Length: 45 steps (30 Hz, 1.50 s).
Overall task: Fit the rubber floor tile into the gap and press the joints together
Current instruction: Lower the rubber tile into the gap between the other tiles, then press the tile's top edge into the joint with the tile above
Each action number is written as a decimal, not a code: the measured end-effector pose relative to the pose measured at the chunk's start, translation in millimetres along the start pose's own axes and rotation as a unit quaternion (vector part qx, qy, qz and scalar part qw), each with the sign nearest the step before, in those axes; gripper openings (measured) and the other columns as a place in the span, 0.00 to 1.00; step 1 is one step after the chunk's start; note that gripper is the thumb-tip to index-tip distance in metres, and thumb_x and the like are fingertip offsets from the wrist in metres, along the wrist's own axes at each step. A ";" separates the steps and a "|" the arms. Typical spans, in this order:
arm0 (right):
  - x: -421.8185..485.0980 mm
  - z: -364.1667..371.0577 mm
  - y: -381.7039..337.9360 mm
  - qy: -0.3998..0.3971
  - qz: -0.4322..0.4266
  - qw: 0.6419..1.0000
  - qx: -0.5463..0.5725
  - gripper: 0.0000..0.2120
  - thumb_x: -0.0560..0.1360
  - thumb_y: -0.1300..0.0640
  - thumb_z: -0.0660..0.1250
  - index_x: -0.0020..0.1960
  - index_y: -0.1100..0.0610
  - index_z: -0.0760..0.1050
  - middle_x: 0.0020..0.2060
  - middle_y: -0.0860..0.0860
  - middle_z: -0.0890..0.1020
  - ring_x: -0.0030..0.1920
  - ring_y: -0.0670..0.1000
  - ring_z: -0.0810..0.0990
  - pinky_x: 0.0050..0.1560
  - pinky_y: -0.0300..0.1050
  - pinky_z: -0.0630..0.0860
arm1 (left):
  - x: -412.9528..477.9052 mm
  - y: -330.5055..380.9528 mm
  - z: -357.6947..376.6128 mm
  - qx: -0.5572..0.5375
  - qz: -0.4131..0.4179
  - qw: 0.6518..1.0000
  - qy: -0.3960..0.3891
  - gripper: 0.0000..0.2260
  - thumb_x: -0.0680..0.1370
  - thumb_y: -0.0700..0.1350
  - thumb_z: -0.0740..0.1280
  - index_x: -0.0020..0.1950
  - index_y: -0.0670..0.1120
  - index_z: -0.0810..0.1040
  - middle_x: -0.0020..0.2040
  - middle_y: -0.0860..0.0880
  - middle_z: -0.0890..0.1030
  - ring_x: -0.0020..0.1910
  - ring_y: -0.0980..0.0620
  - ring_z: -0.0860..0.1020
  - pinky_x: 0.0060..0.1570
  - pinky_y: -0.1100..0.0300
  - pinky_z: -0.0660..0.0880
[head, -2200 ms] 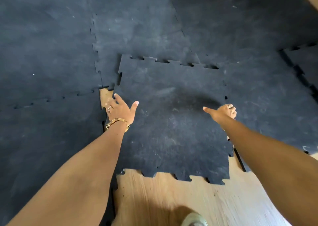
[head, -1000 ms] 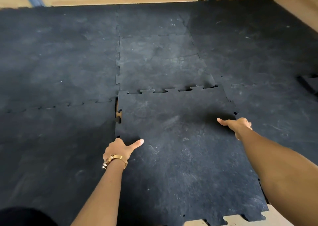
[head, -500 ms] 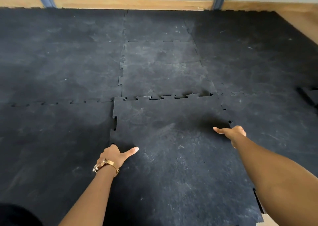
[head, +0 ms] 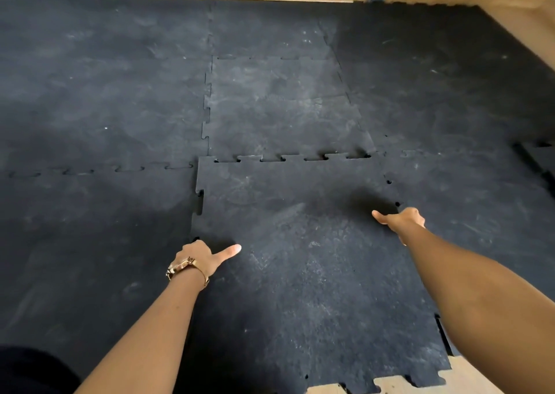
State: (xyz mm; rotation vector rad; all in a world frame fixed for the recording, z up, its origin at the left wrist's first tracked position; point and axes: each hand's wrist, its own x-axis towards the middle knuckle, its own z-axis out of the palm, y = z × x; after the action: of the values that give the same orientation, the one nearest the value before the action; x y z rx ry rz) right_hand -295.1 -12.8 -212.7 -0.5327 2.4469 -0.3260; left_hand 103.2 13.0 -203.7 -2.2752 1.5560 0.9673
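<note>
head view: hands [head: 196,257] grip tile [head: 300,273] side edges.

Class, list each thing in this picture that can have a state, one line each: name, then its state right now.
Loose rubber tile: lying in the gap, far joint only partly locked, tabs showing dark gaps.
Left hand: fingers curled at the tile's left edge, thumb out on top.
Right hand: at the tile's right edge, thumb pointing inward.
Surrounding mats: flat, joints closed.
Wooden floor: bare at the near edge.

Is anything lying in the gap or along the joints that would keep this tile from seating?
Nothing visible does. The rubber tile already fills the gap; the left hand and right hand grip its side edges. The far joint looks unseated but clear.
</note>
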 end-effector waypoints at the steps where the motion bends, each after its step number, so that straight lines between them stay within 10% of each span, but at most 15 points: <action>1: -1.4 0.8 -0.3 0.007 0.000 1.000 -0.010 0.35 0.66 0.43 0.78 0.62 0.65 0.72 0.60 0.62 0.77 0.62 0.64 0.75 0.62 0.59 0.74 | 0.0 3.0 -3.3 0.017 -0.003 1.000 -0.012 0.35 0.62 0.78 0.58 0.35 0.43 0.68 0.37 0.47 0.76 0.39 0.47 0.79 0.38 0.54 0.74; 6: -28.7 23.1 -0.4 0.135 -0.006 0.983 -0.124 0.33 0.70 0.41 0.73 0.66 0.62 0.71 0.65 0.60 0.72 0.67 0.62 0.67 0.62 0.60 0.68 | 3.8 14.2 -21.2 0.142 -0.023 0.989 -0.024 0.35 0.67 0.76 0.59 0.49 0.44 0.79 0.47 0.46 0.81 0.49 0.46 0.80 0.43 0.56 0.72; 9: -45.4 38.7 -18.7 0.245 -0.177 0.943 -0.141 0.38 0.67 0.49 0.78 0.70 0.56 0.64 0.67 0.58 0.66 0.66 0.62 0.64 0.59 0.62 0.68 | 1.0 19.5 -31.2 0.146 -0.058 0.988 0.011 0.29 0.68 0.70 0.67 0.52 0.46 0.79 0.50 0.46 0.81 0.52 0.45 0.80 0.42 0.55 0.73; 14: -90.6 86.5 -110.4 0.002 -0.437 0.870 -0.227 0.52 0.64 0.40 0.77 0.79 0.50 0.52 0.78 0.52 0.51 0.77 0.59 0.49 0.73 0.61 0.58 | 15.7 53.7 -76.6 0.090 0.045 0.937 0.334 0.15 0.67 0.50 0.76 0.47 0.44 0.78 0.47 0.42 0.80 0.48 0.40 0.80 0.36 0.55 0.68; 22: -128.4 150.7 -175.4 -0.131 -0.472 0.769 -0.410 0.71 0.56 0.39 0.81 0.79 0.52 0.33 0.78 0.51 0.35 0.77 0.62 0.34 0.71 0.73 0.48 | 122.1 70.6 -103.2 0.273 0.158 0.949 0.016 0.67 0.56 0.61 0.80 0.78 0.44 0.36 0.78 0.41 0.39 0.77 0.40 0.39 0.72 0.40 0.57; 30: -127.8 153.5 -175.9 -0.136 -0.438 0.770 -0.443 0.71 0.56 0.39 0.81 0.78 0.51 0.32 0.78 0.49 0.35 0.78 0.61 0.37 0.70 0.72 0.55 | 134.4 57.7 -103.7 0.255 0.204 0.945 0.018 0.70 0.48 0.58 0.83 0.78 0.46 0.42 0.77 0.46 0.50 0.76 0.44 0.52 0.64 0.40 0.69; 45: -113.7 161.4 -178.4 -0.138 -0.449 0.755 -0.457 0.74 0.52 0.35 0.80 0.78 0.49 0.31 0.78 0.48 0.34 0.77 0.61 0.34 0.67 0.79 0.43 | 142.8 55.8 -100.6 0.168 0.183 0.967 -0.062 0.71 0.53 0.48 0.85 0.77 0.46 0.33 0.76 0.47 0.29 0.76 0.42 0.35 0.72 0.40 0.57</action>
State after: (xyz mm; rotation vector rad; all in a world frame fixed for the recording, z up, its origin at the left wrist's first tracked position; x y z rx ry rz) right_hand -60.2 -137.7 -219.1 -2.0078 1.7277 0.6122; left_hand 124.7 -169.1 -206.7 -1.7042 1.9518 0.8266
